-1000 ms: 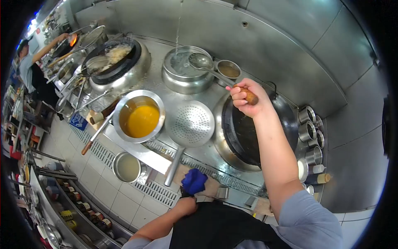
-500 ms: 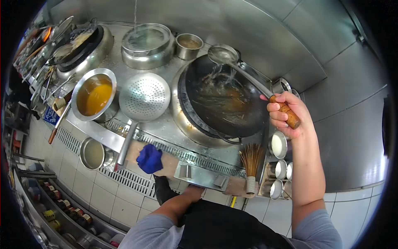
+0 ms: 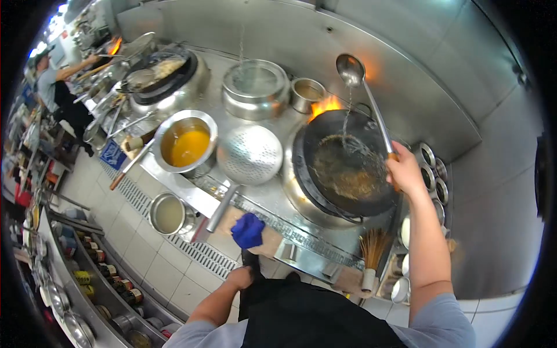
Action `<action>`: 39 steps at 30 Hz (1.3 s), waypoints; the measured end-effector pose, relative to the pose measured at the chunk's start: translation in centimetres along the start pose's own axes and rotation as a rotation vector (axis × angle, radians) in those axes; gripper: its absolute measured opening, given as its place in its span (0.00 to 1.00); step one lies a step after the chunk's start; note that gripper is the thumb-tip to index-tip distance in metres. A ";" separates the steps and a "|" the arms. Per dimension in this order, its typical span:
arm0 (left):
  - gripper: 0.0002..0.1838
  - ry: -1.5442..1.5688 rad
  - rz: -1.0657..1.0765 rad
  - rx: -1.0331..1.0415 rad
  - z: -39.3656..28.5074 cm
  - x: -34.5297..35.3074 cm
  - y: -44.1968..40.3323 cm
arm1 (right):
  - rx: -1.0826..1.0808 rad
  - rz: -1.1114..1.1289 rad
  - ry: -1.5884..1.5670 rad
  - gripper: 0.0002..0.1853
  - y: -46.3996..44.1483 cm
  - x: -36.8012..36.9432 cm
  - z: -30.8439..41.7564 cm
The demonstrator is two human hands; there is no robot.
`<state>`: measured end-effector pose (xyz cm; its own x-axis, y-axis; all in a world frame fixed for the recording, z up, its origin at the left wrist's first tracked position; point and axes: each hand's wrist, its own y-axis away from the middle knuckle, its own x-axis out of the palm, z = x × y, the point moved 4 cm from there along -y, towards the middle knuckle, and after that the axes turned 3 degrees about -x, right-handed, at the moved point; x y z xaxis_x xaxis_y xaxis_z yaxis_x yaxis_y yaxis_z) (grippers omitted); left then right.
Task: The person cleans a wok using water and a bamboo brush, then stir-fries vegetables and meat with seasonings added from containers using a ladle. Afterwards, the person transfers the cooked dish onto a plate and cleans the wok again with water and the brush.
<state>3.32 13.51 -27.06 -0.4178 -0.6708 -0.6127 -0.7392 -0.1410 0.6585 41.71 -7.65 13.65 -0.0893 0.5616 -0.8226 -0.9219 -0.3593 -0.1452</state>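
Note:
My right hand point(image 3: 404, 169) is closed around the wooden handle of a long steel ladle point(image 3: 378, 113). The ladle's bowl is tilted above the black wok point(image 3: 338, 124), and a thin stream of clear liquid falls from it. Dark, rippling liquid lies in the bottom of the wok, and flames point(image 3: 326, 108) rise behind its left rim. Low by my apron, in front of the stove edge, is my left hand point(image 3: 239, 278); its fingers are too hidden to make out.
Left of the wok stand a perforated strainer point(image 3: 250, 153), a pot of orange-yellow liquid point(image 3: 159, 152) and a lidded steel pot point(image 3: 255, 107). A blue cloth point(image 3: 248, 230) and bamboo brush point(image 3: 374, 249) lie along the front edge. A co-worker point(image 3: 58, 87) stands at the far left.
The ladle has swung further upright, its bowl now higher and pouring a narrow stream. Flames have appeared behind the wok. My view has shifted left, bringing a co-worker into sight.

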 end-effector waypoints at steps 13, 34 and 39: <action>0.18 1.552 -0.481 -0.251 8.4 -17.4 5.6 | 0.308 0.457 -0.414 0.06 -16.5 25.5 13.0; 0.20 -0.028 -0.659 1.119 -28.3 -23.7 2.4 | 0.567 0.540 -1.839 0.22 5.2 3.1 4.0; 0.18 -0.449 -0.451 1.001 -34.5 -19.8 1.0 | 0.666 0.312 -1.300 0.15 10.1 0.6 -1.8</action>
<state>29.07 1.55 0.79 -0.0141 -0.3630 -0.9317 -0.8682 0.4666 -0.1686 33.05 -12.26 10.71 -0.2444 0.9112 0.3315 -0.7694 -0.3904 0.5057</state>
